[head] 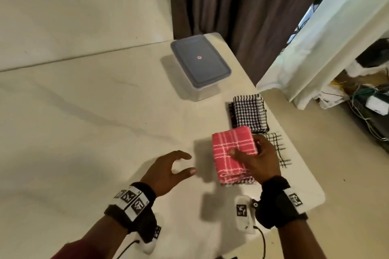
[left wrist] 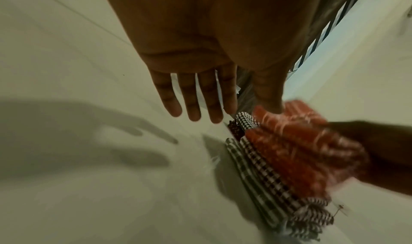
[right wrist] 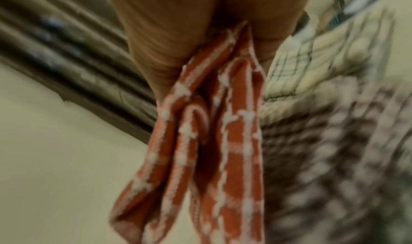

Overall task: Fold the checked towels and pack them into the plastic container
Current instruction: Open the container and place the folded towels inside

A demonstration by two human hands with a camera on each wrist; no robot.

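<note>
Item: red checked towel, folded to a thick pad, held in our right hand just above the near right part of the white table. Thumb on top, fingers curled under the right edge; the right wrist view shows several folded layers hanging from the pinch.

Item: a gingham towel, of which only a strip shows beneath the red one's near edge. Whether we grip it too, or it lies on the table, we cannot tell.

Item: black-and-white checked towel, folded, stacked on a darker one behind the red towel. A thin-lined grid towel lies flat at the table's right edge, partly hidden by our right hand.

Item: plastic container, far side of the table, grey lid on, well apart from the towels.

Item: our left hand, empty, fingers loosely spread and slightly curved, hovering just left of the red towel.

Handling, as we judge it: light, soft, limp cloth (the layers will splay if held by one edge). Best taken across the full folded thickness, a palm beneath for support.

Hard to make out: both wrist views are blurred; the container's contents are hidden under the lid; our right fingertips sit out of sight beneath the cloth.
</note>
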